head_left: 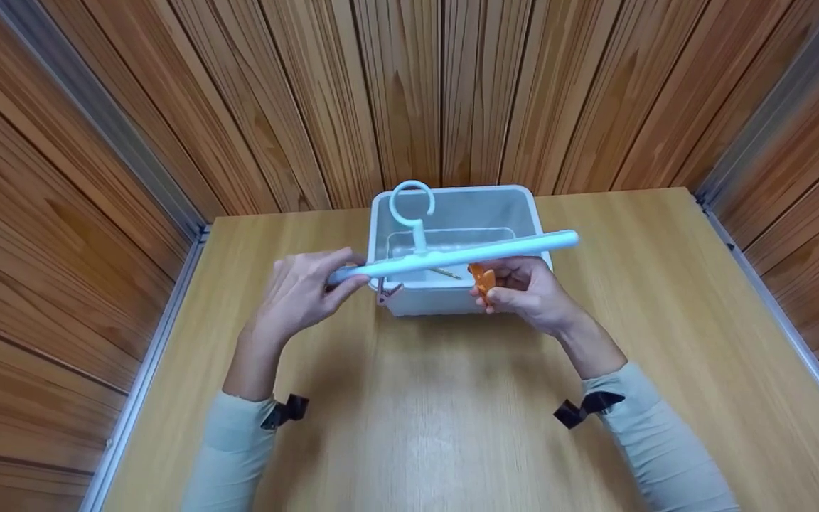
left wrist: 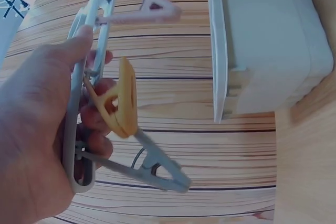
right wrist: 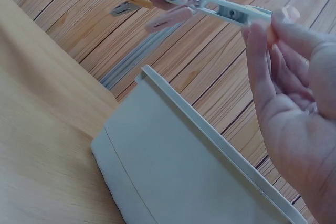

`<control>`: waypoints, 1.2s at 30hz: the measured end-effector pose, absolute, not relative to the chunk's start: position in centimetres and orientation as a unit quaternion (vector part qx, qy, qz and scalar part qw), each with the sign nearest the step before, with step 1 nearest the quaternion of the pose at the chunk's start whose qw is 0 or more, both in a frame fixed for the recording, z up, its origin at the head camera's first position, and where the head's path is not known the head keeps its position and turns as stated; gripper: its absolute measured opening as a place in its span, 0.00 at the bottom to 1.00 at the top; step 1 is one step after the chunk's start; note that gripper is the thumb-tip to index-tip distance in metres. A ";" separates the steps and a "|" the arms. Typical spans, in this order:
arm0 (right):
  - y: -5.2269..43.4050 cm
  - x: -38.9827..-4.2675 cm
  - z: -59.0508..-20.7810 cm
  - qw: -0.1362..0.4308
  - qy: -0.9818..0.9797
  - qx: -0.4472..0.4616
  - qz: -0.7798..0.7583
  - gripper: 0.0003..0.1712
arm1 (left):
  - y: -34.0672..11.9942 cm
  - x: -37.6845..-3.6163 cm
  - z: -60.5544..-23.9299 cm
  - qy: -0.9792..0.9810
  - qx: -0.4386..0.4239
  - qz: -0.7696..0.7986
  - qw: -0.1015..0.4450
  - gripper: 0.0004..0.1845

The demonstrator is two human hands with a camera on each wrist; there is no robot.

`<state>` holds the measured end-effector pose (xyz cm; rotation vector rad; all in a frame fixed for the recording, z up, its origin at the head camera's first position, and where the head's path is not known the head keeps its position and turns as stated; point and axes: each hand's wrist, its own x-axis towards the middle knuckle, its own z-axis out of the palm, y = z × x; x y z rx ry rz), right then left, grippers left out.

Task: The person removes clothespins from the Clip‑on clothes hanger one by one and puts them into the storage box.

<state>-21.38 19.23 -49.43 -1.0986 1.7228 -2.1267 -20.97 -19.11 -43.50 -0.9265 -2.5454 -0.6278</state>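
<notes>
A light blue clip hanger (head_left: pixel 452 257) with a round hook is held up over the bin's near side. My left hand (head_left: pixel 303 288) grips its left end between thumb and fingers. From the bar hang a pink clothespin (left wrist: pixel 152 11), a yellow clothespin (left wrist: pixel 123 103) and a grey clothespin (left wrist: pixel 157 169), all near the left hand in its wrist view. Just below the bar, right of its middle, my right hand (head_left: pixel 523 291) pinches an orange clothespin (head_left: pixel 483 283). In the right wrist view, these fingertips are right at the bar, and the orange piece is mostly hidden.
A pale plastic bin (head_left: pixel 470 302) stands on the wooden table (head_left: pixel 438 412) behind the hands. A thin gold-coloured stick (head_left: pixel 445 273) shows inside it. Wood-panelled walls (head_left: pixel 409 92) enclose the table at the back and both sides, with metal rails (head_left: pixel 150 363) along the side edges.
</notes>
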 end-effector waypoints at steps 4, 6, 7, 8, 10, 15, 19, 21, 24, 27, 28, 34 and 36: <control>18.7 -20.9 -49.2 0.060 0.646 -0.292 -0.703 0.20 | -19.1 -20.7 -43.2 -0.907 -0.312 -0.177 0.220 0.14; 18.4 -20.7 -49.0 0.048 0.672 -0.252 -0.694 0.19 | -19.0 -20.4 -43.0 -0.910 -0.303 -0.156 0.234 0.14; 18.2 -20.7 -48.8 0.041 0.687 -0.236 -0.686 0.19 | -19.0 -20.3 -42.9 -0.912 -0.299 -0.146 0.240 0.15; 18.1 -20.6 -48.7 0.030 0.704 -0.224 -0.673 0.21 | -19.0 -20.2 -42.8 -0.913 -0.296 -0.136 0.246 0.15; 17.7 -20.6 -48.5 0.013 0.729 -0.203 -0.654 0.23 | -18.8 -19.9 -42.6 -0.913 -0.291 -0.120 0.258 0.16; 17.1 -20.5 -48.3 -0.018 0.762 -0.169 -0.625 0.24 | -18.3 -19.1 -42.1 -0.913 -0.281 -0.075 0.285 0.16; 16.8 -20.5 -48.2 -0.043 0.782 -0.163 -0.600 0.24 | -17.8 -18.3 -41.8 -0.913 -0.274 -0.046 0.298 0.15; 16.7 -20.6 -48.1 -0.060 0.792 -0.163 -0.585 0.24 | -17.5 -17.9 -41.7 -0.913 -0.270 -0.039 0.304 0.16; 16.6 -20.5 -48.0 -0.087 0.802 -0.166 -0.567 0.24 | -17.2 -17.5 -41.6 -0.911 -0.267 -0.034 0.313 0.16; 16.5 -20.4 -48.1 -0.121 0.808 -0.173 -0.550 0.24 | -17.0 -17.3 -41.6 -0.908 -0.270 -0.027 0.319 0.14; 16.4 -20.4 -48.2 -0.133 0.808 -0.177 -0.546 0.24 | -17.0 -17.2 -41.7 -0.907 -0.273 -0.023 0.321 0.14; 16.4 -20.5 -49.2 -0.214 0.796 -0.228 -0.519 0.24 | -17.3 -17.0 -41.9 -0.899 -0.289 -0.011 0.328 0.11; 16.4 -20.6 -49.5 -0.236 0.787 -0.250 -0.512 0.24 | -17.6 -17.1 -41.9 -0.898 -0.293 -0.021 0.327 0.12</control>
